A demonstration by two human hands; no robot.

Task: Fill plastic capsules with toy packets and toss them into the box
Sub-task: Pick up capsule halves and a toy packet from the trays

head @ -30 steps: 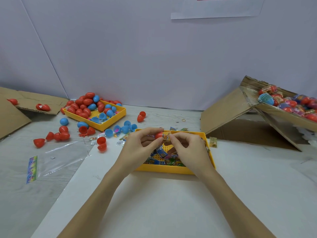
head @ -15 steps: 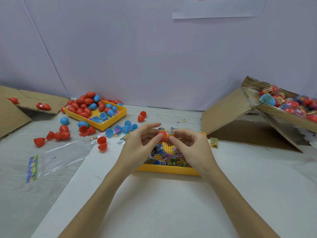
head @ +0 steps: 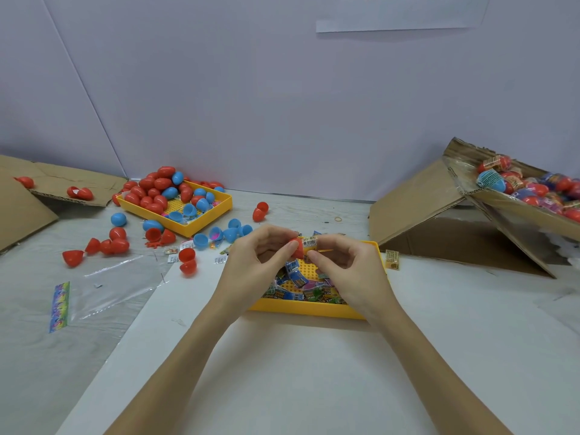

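The left hand (head: 254, 262) pinches a red capsule half (head: 297, 248) between thumb and fingertips. The right hand (head: 351, 268) pinches a toy packet (head: 310, 241) with curled fingers, holding it at the capsule's open mouth. Both hover above the near yellow tray (head: 307, 309) of packets at the table's middle. A second yellow tray (head: 205, 219) heaped with red and blue capsules sits toward the far left edge. The cardboard box (head: 518, 211) of filled capsules leans at the far right corner.
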